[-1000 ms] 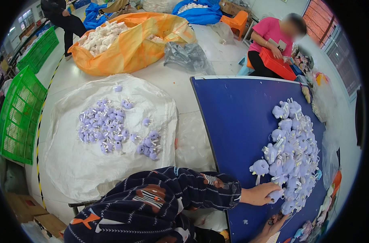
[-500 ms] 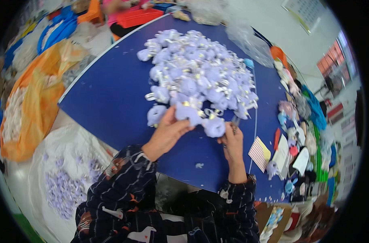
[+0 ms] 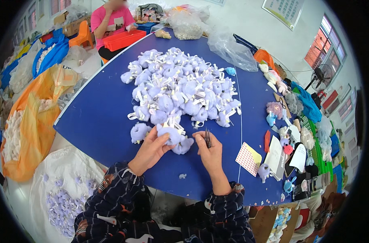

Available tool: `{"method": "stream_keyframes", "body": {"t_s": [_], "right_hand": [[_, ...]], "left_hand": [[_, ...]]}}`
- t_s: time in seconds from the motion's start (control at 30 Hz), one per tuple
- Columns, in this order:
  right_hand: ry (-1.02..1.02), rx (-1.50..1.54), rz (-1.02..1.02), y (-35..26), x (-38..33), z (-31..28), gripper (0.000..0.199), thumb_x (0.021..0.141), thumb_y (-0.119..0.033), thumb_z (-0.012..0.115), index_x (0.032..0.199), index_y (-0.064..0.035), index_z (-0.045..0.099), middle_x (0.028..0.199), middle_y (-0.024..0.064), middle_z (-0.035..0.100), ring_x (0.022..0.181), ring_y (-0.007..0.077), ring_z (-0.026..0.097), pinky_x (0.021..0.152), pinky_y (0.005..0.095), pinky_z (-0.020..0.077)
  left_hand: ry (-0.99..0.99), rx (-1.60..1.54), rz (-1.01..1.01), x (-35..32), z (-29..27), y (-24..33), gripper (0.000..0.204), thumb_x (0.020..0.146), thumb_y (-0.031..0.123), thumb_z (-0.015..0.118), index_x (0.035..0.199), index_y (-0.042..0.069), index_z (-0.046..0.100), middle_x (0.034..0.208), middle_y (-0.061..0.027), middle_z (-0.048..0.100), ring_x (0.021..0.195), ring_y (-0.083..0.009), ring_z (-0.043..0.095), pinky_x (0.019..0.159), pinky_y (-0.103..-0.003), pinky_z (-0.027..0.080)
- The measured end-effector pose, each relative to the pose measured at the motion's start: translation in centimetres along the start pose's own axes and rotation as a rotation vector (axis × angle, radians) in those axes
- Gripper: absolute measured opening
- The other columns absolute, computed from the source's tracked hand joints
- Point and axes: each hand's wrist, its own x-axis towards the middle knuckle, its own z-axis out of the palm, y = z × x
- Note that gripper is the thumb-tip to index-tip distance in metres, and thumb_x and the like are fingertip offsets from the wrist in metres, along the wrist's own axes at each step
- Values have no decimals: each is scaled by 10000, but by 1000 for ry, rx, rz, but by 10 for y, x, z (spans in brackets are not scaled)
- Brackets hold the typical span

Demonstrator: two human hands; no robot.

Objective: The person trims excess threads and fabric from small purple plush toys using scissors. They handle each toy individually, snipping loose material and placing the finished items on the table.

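My left hand (image 3: 148,151) is closed on a fluffy lavender plush piece (image 3: 168,134) with pale ribbon loops and yellow bits. A second lavender piece (image 3: 182,146) hangs against it, just below; whether the two are joined I cannot tell. My right hand (image 3: 210,156) is wrapped round small dark snips (image 3: 208,138), their points upward, slightly apart from the plush pieces. One more lavender piece (image 3: 140,132) lies on the table just beyond my left fingers. Farther off, a large heap of the same beribboned pieces (image 3: 180,85) covers the middle of the blue table (image 3: 99,109).
A white sack (image 3: 42,194) with many small lavender pieces stands at lower left, below an orange sack (image 3: 34,133). Cards (image 3: 249,158), a red tool (image 3: 267,141) and small plush toys lie along the right side. Across the table sits a person in pink (image 3: 113,22) by a red tray (image 3: 123,39).
The view has tilted up, showing more of the room. My right hand has drawn back from the hanging plush piece, and the snips now point upward. My left hand keeps its hold.
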Motion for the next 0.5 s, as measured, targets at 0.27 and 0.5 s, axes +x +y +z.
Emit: {"method": "stream_keyframes", "body": {"t_s": [0.27,0.5], "right_hand": [[-104,95,45,-1,-12,11,238,838,-191,601,942,23,589,754,29,584,663,70,513,592,215,422],[-180,192,137,-9,-10,2,245,822,-226,628,911,-1,588,660,-7,539,530,36,461,478,184,382]], "left_hand": [[-149,384,-13,-8,15,-12,345,834,83,593,1130,36,422,980,-39,519,854,-100,552,687,-236,492],[-89,284,26,-8,0,-19,464,812,14,579,1230,18,379,1115,-84,503,985,-169,543,806,-302,493]]}}
